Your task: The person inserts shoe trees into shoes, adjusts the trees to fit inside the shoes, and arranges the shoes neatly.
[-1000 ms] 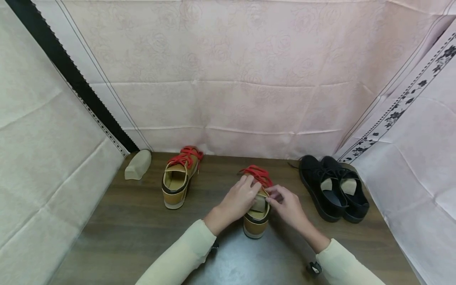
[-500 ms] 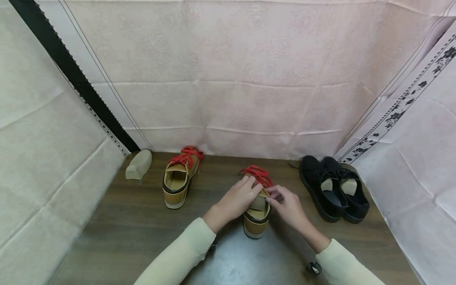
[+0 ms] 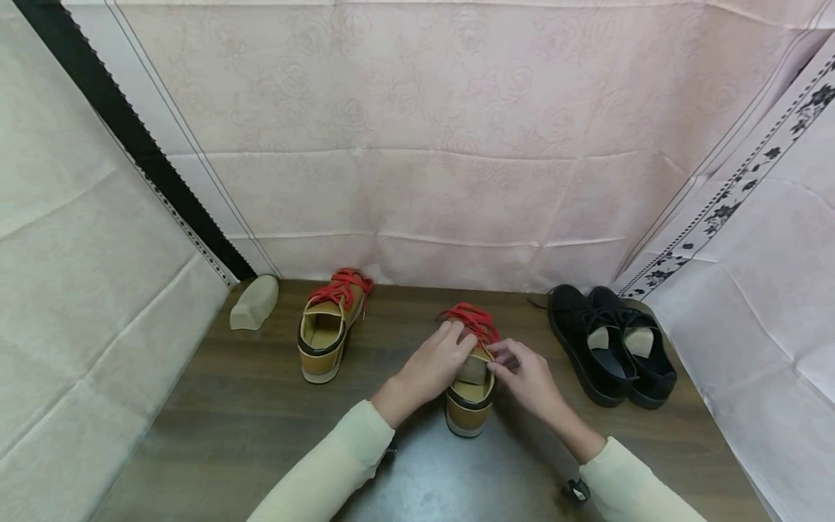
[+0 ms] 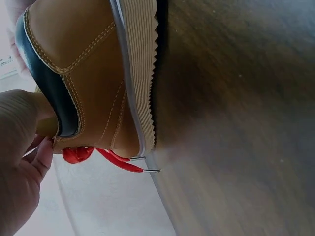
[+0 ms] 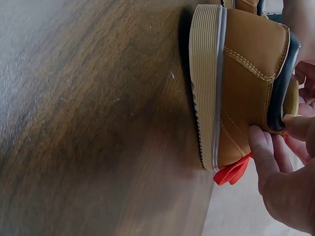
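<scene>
A tan lace-up shoe [image 3: 466, 419] with red laces stands on the wooden floor between both hands, toe away from me. A greyish shoe insert [image 3: 472, 371] sits in its opening. My left hand [image 3: 433, 365] grips the left edge of the opening near the laces. Opposite it, my right hand [image 3: 525, 377] pinches the right edge; in the right wrist view its thumb [image 5: 296, 127] lies at the inner side of the collar and its fingers [image 5: 263, 152] on the outer side. Left fingertips are partly hidden behind the shoe in the left wrist view.
The matching tan shoe [image 3: 321, 362] stands to the left, its opening without an insert. Beyond it a loose pale insert [image 3: 253, 304] lies by the wall cloth. Two black shoes [image 3: 583, 362] with pale inserts stand at right. Patterned cloth [image 3: 417, 181] closes off the back and sides.
</scene>
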{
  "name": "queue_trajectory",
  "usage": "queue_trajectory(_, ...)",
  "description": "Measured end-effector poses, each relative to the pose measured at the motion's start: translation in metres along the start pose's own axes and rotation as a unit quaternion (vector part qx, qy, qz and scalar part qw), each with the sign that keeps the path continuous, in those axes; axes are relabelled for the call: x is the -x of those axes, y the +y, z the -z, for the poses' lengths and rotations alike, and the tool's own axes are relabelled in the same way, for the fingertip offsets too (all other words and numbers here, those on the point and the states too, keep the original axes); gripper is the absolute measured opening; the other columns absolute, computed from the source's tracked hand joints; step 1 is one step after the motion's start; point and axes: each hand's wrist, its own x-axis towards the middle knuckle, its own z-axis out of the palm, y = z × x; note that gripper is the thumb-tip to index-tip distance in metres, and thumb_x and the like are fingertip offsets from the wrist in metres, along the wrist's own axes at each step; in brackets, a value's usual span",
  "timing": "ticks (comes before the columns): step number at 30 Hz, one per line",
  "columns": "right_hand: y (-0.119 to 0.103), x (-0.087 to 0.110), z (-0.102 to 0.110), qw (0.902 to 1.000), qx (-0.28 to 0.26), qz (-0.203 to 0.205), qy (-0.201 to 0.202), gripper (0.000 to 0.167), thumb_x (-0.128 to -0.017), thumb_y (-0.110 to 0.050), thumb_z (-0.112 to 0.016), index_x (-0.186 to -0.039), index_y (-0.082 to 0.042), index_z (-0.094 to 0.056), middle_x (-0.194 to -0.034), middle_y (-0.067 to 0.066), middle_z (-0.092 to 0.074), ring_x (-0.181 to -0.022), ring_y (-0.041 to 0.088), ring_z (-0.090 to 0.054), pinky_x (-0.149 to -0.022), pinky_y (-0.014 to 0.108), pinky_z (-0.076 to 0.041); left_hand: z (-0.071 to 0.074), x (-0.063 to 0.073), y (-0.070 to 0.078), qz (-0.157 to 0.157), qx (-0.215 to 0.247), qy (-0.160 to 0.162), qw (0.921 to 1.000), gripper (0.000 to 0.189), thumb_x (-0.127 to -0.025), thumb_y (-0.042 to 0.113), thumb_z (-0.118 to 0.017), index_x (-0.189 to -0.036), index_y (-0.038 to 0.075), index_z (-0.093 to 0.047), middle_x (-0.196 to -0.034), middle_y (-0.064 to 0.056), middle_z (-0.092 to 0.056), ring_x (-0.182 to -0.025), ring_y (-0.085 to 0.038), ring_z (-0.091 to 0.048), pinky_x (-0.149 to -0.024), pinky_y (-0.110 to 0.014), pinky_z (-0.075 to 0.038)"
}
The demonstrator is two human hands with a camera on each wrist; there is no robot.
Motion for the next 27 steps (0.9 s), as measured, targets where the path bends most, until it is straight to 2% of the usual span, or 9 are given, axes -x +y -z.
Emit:
queue_trajectory(7, 0.004, 0.004, -0.001, 0.9998, 0.008, 0.019, 0.006, 0.031, -0.093, -0.015, -0.078, -0.123, -0.019, -0.069, -0.101, -0.001, -0.069, -0.09, 0.012, -0.067, -0.082, 0.032, -0.059, 0.0, 0.006, -0.005, 0.046, 0.017, -0.013, 0.9987, 0.044, -0.087, 0.032, -0.085, -0.12, 0.012, -0.064, -0.114, -0.006, -0.058, -0.101, -0.021, -0.055, -0.086, -0.031, -0.054)
queue_trajectory(13, 0.006, 0.013, 0.001, 0.9951, 0.04, 0.081, 0.042, 0.034, -0.091, -0.015, -0.081, -0.123, -0.017, -0.069, -0.106, -0.002, -0.066, -0.095, 0.011, -0.065, -0.08, 0.031, -0.059, 0.005, 0.009, -0.012, 0.062, 0.049, -0.004, 0.9969, 0.052, -0.09, 0.038, -0.082, -0.128, 0.009, -0.061, -0.115, -0.006, -0.059, -0.103, -0.022, -0.057, -0.089, -0.033, -0.054)
queue_trajectory(16, 0.005, 0.018, 0.002, 0.9882, 0.06, 0.124, 0.067, 0.034, -0.09, -0.015, -0.082, -0.121, -0.015, -0.069, -0.11, -0.001, -0.065, -0.097, 0.014, -0.066, -0.079, 0.033, -0.06, 0.008, 0.012, -0.016, 0.064, 0.059, -0.003, 0.9962, 0.054, -0.091, 0.042, -0.079, -0.13, 0.008, -0.06, -0.117, -0.007, -0.06, -0.104, -0.022, -0.057, -0.09, -0.033, -0.055)
queue_trajectory(20, 0.002, 0.023, 0.002, 0.974, 0.081, 0.189, 0.095, 0.033, -0.087, -0.014, -0.085, -0.116, -0.013, -0.07, -0.113, 0.0, -0.065, -0.101, 0.016, -0.068, -0.081, 0.038, -0.061, 0.013, 0.016, -0.02, 0.058, 0.062, 0.012, 0.9963, 0.057, -0.092, 0.043, -0.078, -0.131, 0.006, -0.06, -0.12, -0.009, -0.062, -0.106, -0.023, -0.06, -0.09, -0.035, -0.056)
queue_trajectory(23, 0.001, 0.025, 0.002, 0.9637, 0.095, 0.227, 0.103, 0.033, -0.084, -0.014, -0.086, -0.114, -0.012, -0.071, -0.114, -0.001, -0.066, -0.105, 0.016, -0.066, -0.086, 0.041, -0.06, 0.016, 0.02, -0.023, 0.054, 0.058, 0.026, 0.9965, 0.057, -0.093, 0.043, -0.077, -0.132, 0.005, -0.061, -0.122, -0.011, -0.063, -0.108, -0.025, -0.062, -0.091, -0.037, -0.057)
queue_trajectory(27, -0.002, 0.03, 0.001, 0.9564, 0.107, 0.256, 0.093, 0.034, -0.082, -0.015, -0.088, -0.112, -0.011, -0.072, -0.116, -0.001, -0.067, -0.109, 0.016, -0.064, -0.088, 0.042, -0.059, 0.02, 0.026, -0.028, 0.059, 0.053, 0.025, 0.9965, 0.056, -0.096, 0.043, -0.073, -0.134, 0.004, -0.062, -0.127, -0.013, -0.063, -0.116, -0.027, -0.062, -0.096, -0.04, -0.056)
